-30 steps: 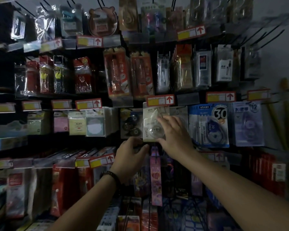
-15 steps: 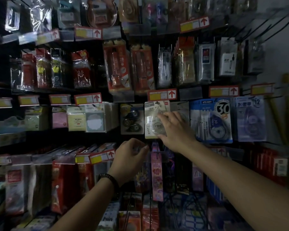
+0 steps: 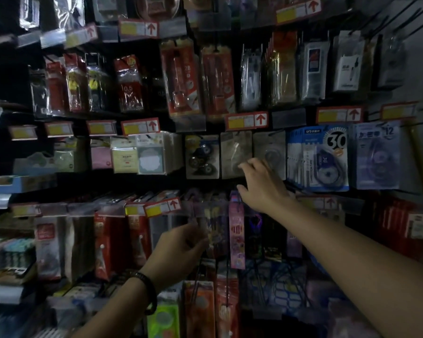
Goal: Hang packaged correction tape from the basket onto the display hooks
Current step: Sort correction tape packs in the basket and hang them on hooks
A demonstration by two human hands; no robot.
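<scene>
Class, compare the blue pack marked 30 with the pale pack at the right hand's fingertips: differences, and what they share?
The blue pack is brightly printed; the pale pack is plain and dim. The blue pack looks wider and hangs lower than the pale pack. The right hand reaches the pale pack, not the blue pack. Both hang in one row.

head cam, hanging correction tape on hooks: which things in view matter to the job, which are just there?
Job:
- right hand, fingertips at the clear correction tape pack
- left hand, lower, holding nothing visible
- blue "30" tape packs
- purple "12" tape pack

Just there:
- sticky notes
- red packs
- pink strip pack
- price tags
</scene>
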